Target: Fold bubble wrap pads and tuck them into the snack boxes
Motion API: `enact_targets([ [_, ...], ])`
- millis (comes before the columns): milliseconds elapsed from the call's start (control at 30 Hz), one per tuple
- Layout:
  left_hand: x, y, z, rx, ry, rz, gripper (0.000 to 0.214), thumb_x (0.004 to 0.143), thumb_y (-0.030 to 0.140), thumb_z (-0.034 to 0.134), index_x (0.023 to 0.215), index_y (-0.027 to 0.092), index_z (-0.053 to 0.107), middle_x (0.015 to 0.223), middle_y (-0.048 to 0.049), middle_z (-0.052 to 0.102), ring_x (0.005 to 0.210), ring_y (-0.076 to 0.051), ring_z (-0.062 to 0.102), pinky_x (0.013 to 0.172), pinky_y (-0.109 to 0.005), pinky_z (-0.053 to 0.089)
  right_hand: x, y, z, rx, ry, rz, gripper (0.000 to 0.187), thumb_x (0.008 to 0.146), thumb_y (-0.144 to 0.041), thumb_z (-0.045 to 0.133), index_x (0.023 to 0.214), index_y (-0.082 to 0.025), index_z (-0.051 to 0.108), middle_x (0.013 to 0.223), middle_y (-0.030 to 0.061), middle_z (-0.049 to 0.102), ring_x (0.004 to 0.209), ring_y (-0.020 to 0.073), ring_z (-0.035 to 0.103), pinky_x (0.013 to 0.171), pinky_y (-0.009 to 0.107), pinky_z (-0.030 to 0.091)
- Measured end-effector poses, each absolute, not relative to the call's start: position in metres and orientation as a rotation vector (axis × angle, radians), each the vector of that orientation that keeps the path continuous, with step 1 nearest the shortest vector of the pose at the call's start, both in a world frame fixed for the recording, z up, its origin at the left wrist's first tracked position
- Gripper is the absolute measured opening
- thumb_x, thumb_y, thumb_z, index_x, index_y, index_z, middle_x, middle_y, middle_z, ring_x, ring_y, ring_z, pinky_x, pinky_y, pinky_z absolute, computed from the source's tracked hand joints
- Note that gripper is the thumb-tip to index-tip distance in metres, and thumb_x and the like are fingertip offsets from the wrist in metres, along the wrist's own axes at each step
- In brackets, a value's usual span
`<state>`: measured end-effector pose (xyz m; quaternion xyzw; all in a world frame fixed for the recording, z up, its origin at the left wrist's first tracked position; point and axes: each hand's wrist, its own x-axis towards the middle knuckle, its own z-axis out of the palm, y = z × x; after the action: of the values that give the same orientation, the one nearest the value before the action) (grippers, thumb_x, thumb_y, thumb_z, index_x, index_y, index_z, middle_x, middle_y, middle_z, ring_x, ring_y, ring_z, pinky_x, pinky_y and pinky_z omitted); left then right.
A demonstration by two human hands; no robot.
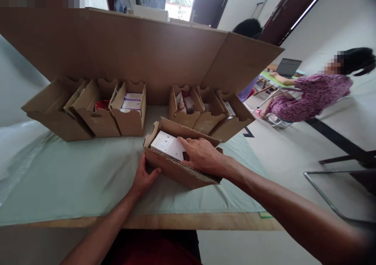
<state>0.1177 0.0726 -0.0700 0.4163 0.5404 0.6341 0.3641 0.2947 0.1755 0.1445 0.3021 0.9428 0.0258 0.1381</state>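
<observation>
An open-topped cardboard bin (176, 173) sits at an angle on the table in front of me. In it lies a white box (167, 144) with small printed marks on its top. My right hand (202, 153) reaches into the bin, thumb and fingers closed around the right end of the white box; the fingertips are partly hidden. At the bin's left corner is my left hand (146, 178), its fingers against the end wall and its thumb along the near side, gripping that corner.
Behind stand more cardboard bins: one with white-and-purple boxes (131, 102), one with a red packet (102, 105), one with red-and-white packets (184, 102). A tall cardboard panel (141, 49) rises behind them. Clear plastic (20, 151) lies left. A seated person (314, 88) is at right.
</observation>
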Motion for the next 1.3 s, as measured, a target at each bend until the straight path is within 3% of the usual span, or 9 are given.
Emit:
enact_targets([
  [200, 0.12, 0.074, -0.065, 1.059, 1.372, 1.647, 0.089, 0.075, 0.053, 0.082, 0.148, 0.022, 0.041, 0.154, -0.0179, 0.049, 0.146, -0.038, 0.044, 0.123, -0.057, 0.032, 0.289, 0.179, 0.147, 0.827, 2.755, 0.035, 0.051, 0.093, -0.035, 0.067, 0.134, -0.006, 0.058, 0.123, 0.0206, 0.071, 0.108, 0.037, 0.071, 0.089, 0.047, 0.055],
  [333, 0.115, 0.074, -0.062, 1.072, 1.375, 1.64, 0.09, 0.076, 0.052, 0.081, 0.15, 0.022, 0.041, 0.155, -0.0173, 0.048, 0.148, -0.038, 0.042, 0.124, -0.056, 0.031, 0.318, 0.169, 0.171, 0.857, 3.056, -0.133, 0.034, 0.099, -0.037, 0.055, 0.124, -0.018, 0.068, 0.139, 0.0156, 0.066, 0.122, 0.0346, 0.066, 0.102, 0.05, 0.053],
  [400, 0.11, 0.073, -0.061, 1.086, 1.363, 1.643, 0.091, 0.076, 0.051, 0.081, 0.152, 0.022, 0.04, 0.155, -0.0171, 0.048, 0.148, -0.037, 0.042, 0.123, -0.055, 0.033, 0.351, 0.157, 0.18, 1.122, 3.235, -0.256, 0.03, 0.101, -0.04, 0.05, 0.117, -0.025, 0.071, 0.13, 0.0101, 0.071, 0.116, 0.0317, 0.069, 0.098, 0.048, 0.056],
  [500, 0.104, 0.071, -0.059, 1.089, 1.336, 1.654, 0.093, 0.076, 0.049, 0.082, 0.154, 0.023, 0.037, 0.156, -0.0176, 0.047, 0.146, -0.035, 0.045, 0.122, -0.053, 0.035, 0.405, 0.134, 0.165, 1.777, 3.228, -0.357, 0.023, 0.098, -0.045, 0.054, 0.095, -0.03, 0.072, 0.094, 0.0069, 0.079, 0.086, 0.0302, 0.075, 0.075, 0.046, 0.06],
  [567, 0.103, 0.071, -0.059, 1.088, 1.346, 1.646, 0.092, 0.076, 0.048, 0.082, 0.153, 0.023, 0.038, 0.156, -0.0174, 0.048, 0.145, -0.035, 0.046, 0.123, -0.053, 0.034, 0.428, 0.121, 0.134, 2.085, 3.013, -0.609, 0.022, 0.095, -0.047, 0.057, 0.09, -0.03, 0.07, 0.087, 0.0079, 0.079, 0.082, 0.0321, 0.076, 0.072, 0.048, 0.061],
  [733, 0.112, 0.074, -0.059, 1.069, 1.389, 1.62, 0.082, 0.076, 0.044, 0.082, 0.146, 0.022, 0.046, 0.151, -0.0147, 0.053, 0.145, -0.035, 0.046, 0.124, -0.054, 0.031, 0.411, 0.1, 0.042, 1.893, 2.811, -1.435, 0.038, 0.087, -0.048, 0.063, 0.115, -0.023, 0.062, 0.11, 0.0131, 0.077, 0.089, 0.0304, 0.077, 0.071, 0.044, 0.065],
  [867, 0.123, 0.082, -0.059, 1.075, 1.404, 1.663, 0.08, 0.077, 0.042, 0.081, 0.146, 0.023, 0.045, 0.152, -0.0136, 0.052, 0.145, -0.035, 0.045, 0.125, -0.056, 0.03, 0.388, 0.106, 0.025, 1.991, 2.804, -1.421, 0.032, 0.091, -0.049, 0.059, 0.11, -0.023, 0.058, 0.105, 0.0128, 0.075, 0.082, 0.0295, 0.076, 0.067, 0.041, 0.063],
  [1033, 0.143, 0.093, -0.065, 1.025, 1.468, 1.764, 0.075, 0.081, 0.036, 0.076, 0.147, 0.023, 0.043, 0.151, -0.0135, 0.053, 0.144, -0.036, 0.046, 0.126, -0.056, 0.03, 0.391, 0.131, 0.036, 1.919, 2.871, -1.404, 0.022, 0.097, -0.045, 0.049, 0.108, -0.028, 0.058, 0.11, 0.0132, 0.075, 0.095, 0.0344, 0.074, 0.08, 0.046, 0.061],
  [1300, 0.137, 0.112, -0.068, 1.17, 1.725, 1.695, 0.077, 0.081, 0.02, 0.071, 0.152, 0.02, 0.042, 0.149, -0.0166, 0.057, 0.14, -0.032, 0.054, 0.121, -0.052, 0.042, 0.374, 0.165, 0.01, 2.216, 2.744, -1.475, 0.049, 0.078, -0.06, 0.062, 0.108, -0.022, 0.062, 0.111, 0.0166, 0.074, 0.102, 0.0351, 0.07, 0.086, 0.047, 0.056],
])
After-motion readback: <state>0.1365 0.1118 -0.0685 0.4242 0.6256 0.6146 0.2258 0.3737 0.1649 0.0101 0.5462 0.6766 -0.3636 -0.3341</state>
